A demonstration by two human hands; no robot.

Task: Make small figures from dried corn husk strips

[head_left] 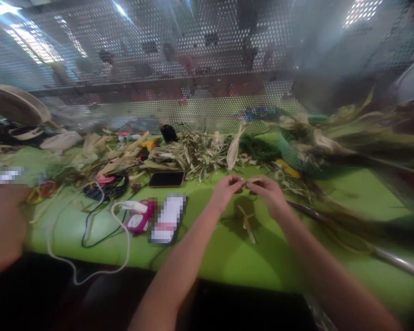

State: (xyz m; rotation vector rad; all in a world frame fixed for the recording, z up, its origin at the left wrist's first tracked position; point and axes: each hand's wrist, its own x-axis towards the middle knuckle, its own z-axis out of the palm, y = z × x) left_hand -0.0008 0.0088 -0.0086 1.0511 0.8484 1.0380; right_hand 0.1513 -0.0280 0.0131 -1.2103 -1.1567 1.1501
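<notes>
Husk piece [244, 180], small and pale, is held between my two hands, over the green table [234, 271]. The table is the largest thing around me, and its bare part under my wrists gives good room for fine work, so I should not lean on it too heavily. Next in size is the heap of dry leaves [200, 156] beyond my hands; I would hold my fingers on my side of it, so that loose ends do not catch. The metal rod [396, 261] lies at my right, near that forearm (my elbow should pass it gently). The lit phone [167, 220] is near my left arm, also better not to touch.

My left hand [226, 191] and right hand [271, 193] are near together, each with thumb and finger pinched on the piece; how firm is the pinch, I cannot tell. Below them, a crossed strip [247, 223] seems to lie on the table. For the piece itself, mostly hidden by my fingertips, I judge that small, even pressure is best, because dry husk may split if I pull it sharply
</notes>
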